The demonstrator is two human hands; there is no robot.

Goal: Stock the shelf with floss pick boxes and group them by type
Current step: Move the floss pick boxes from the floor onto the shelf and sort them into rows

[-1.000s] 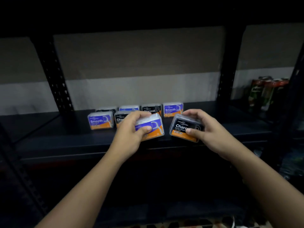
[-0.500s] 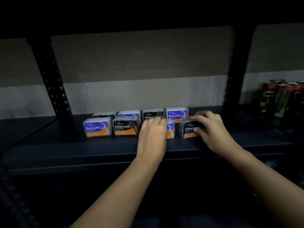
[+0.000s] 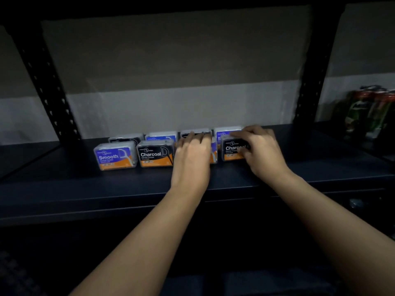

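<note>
gripping charcoal box (image 3: 233, 149) on shelf (image 3: 128, 189), right hand (image 3: 261, 153); left hand (image 3: 192, 154) covering smooth box (image 3: 213, 153).

I see eight floss pick boxes standing upright in two rows on the dark shelf (image 3: 85, 184), labels facing me. Front row from the left: a blue-and-orange Smooth box (image 3: 115, 158), a black-and-orange Charcoal box (image 3: 155, 153) just beside it, a third box (image 3: 214, 152) mostly hidden with only a blue-and-orange sliver showing, then another Charcoal box (image 3: 233, 149). Back row: a dark box (image 3: 126, 138), a blue box (image 3: 161, 136), a dark box (image 3: 195, 132) and a blue box (image 3: 224, 132), all partly hidden by the front row
</note>
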